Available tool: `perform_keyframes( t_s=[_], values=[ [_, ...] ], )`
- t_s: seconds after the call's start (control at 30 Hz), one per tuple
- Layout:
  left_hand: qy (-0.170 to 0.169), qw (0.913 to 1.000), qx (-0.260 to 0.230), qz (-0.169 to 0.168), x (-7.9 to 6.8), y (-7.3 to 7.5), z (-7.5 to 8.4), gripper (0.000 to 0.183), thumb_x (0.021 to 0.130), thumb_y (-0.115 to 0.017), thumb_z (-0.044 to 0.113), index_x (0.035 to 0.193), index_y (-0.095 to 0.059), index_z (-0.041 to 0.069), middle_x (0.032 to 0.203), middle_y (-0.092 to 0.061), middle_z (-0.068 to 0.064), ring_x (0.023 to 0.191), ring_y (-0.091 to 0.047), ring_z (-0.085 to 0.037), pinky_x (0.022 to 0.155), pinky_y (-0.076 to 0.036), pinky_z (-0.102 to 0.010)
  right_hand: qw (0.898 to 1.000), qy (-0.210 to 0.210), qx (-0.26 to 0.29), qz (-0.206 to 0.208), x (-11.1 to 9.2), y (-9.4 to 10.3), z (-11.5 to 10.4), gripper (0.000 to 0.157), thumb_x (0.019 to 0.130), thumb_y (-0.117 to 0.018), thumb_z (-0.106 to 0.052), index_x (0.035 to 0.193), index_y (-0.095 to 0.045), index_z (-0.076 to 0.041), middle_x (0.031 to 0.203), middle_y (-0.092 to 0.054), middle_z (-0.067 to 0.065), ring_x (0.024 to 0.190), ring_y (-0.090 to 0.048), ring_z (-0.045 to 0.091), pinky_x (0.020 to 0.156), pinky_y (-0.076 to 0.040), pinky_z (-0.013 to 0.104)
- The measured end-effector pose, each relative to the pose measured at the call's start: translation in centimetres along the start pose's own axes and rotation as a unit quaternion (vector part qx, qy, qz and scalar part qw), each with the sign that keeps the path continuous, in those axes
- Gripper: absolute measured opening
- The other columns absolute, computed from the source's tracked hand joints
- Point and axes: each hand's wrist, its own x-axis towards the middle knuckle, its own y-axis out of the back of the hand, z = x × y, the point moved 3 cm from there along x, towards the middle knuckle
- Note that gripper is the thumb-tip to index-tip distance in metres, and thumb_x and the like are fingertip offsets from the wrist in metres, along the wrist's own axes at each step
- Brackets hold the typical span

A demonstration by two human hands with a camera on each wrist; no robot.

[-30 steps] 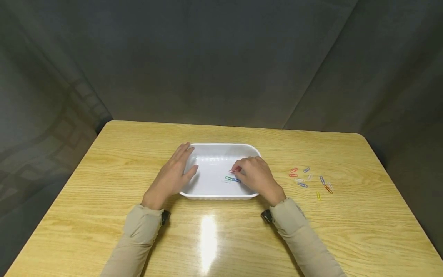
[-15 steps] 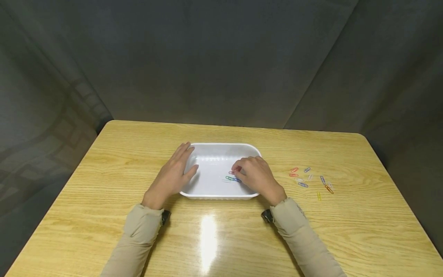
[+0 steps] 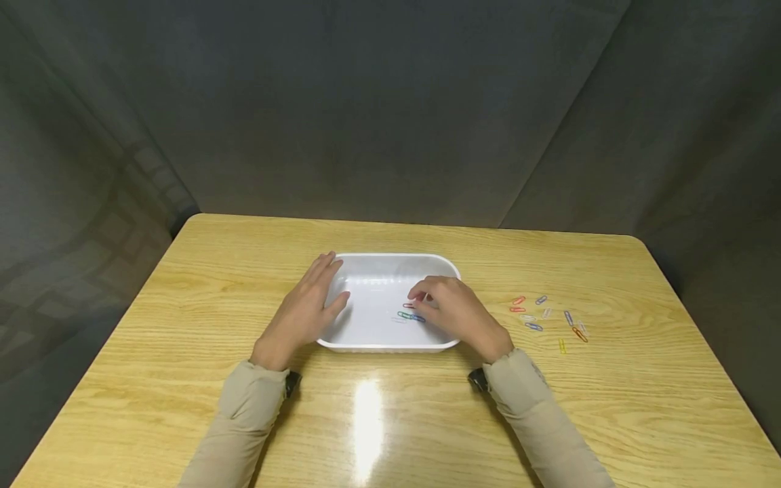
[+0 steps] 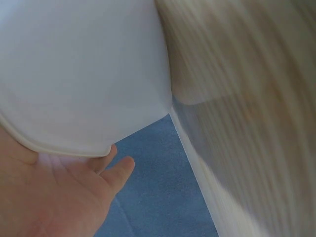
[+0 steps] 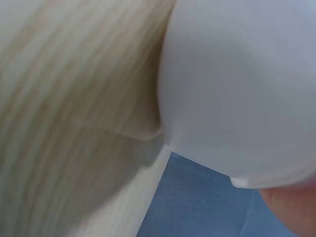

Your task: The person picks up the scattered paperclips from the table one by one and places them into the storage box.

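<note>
One red paperclip (image 3: 408, 306) at tips of right hand (image 3: 457, 312), inside white tray (image 3: 378, 348)

Colours on my feed: tray (image 3: 372, 332) plain white, walls and rim alike. Inside it I get one green clip (image 3: 404, 315), one blue clip (image 3: 417, 318), one dark red clip (image 3: 408, 306). Table (image 3: 213, 298) yellow-tan with streaky wood grain; both wrist views render it paler and greyer. Loose on it: two coral-red clips (image 3: 518, 300), three bright blue clips (image 3: 533, 327), a yellow clip (image 3: 563, 346), an orange-brown clip (image 3: 579, 333), some whitish clips (image 3: 528, 318). Sleeves (image 3: 253, 396) plain beige, wrist gear (image 3: 293, 383) black. Curtain (image 3: 366, 115) dark grey; I see a faint brownish blocky pattern (image 3: 118, 227) on its left. Wrist views also give me a flat blue area (image 4: 153, 182) beyond the table.
</note>
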Motion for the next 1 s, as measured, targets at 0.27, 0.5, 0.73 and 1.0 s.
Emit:
perform_keyframes(
  t_s=[0.27,0.5,0.73,1.0],
  values=[
    [0.001,1.0,-0.002,-0.002,0.0,-0.1,0.0,0.062,0.093,-0.045,0.04,0.145,-0.026,0.012,0.155,-0.013,-0.003,0.143,-0.011,-0.024,0.117,-0.019,-0.045,1.0,0.003,0.015,-0.001,-0.8,0.8,-0.2,0.012,0.085,-0.062,-0.018,0.094,-0.069,-0.015,0.087,-0.065,-0.006,0.08,-0.058,0.006,0.071,-0.051,0.024],
    [0.003,1.0,-0.001,-0.004,0.0,0.0,0.1,0.062,0.093,-0.044,0.041,0.145,-0.025,0.012,0.155,-0.012,-0.003,0.143,-0.011,-0.023,0.117,-0.019,-0.045,0.999,-0.006,0.041,0.009,-1.9,1.9,-0.1,0.015,0.085,-0.062,-0.018,0.098,-0.069,-0.015,0.092,-0.066,-0.007,0.085,-0.059,0.009,0.076,-0.051,0.027],
    [0.002,1.0,0.001,0.0,0.0,0.0,0.0,0.062,0.093,-0.045,0.04,0.145,-0.026,0.012,0.155,-0.014,-0.006,0.143,-0.012,-0.024,0.116,-0.019,-0.046,0.997,-0.02,0.064,0.023,-3.0,3.1,0.5,0.015,0.086,-0.062,-0.02,0.099,-0.068,-0.015,0.092,-0.065,-0.007,0.085,-0.058,0.011,0.071,-0.049,0.028],
    [0.003,1.0,0.002,-0.002,0.0,-0.1,-0.1,0.062,0.093,-0.045,0.04,0.145,-0.026,0.011,0.155,-0.012,-0.003,0.143,-0.012,-0.024,0.116,-0.019,-0.046,0.996,-0.029,0.068,0.047,-4.4,4.2,1.3,0.014,0.086,-0.063,-0.02,0.099,-0.067,-0.02,0.094,-0.064,-0.01,0.084,-0.055,0.007,0.067,-0.049,0.025]
  ],
)
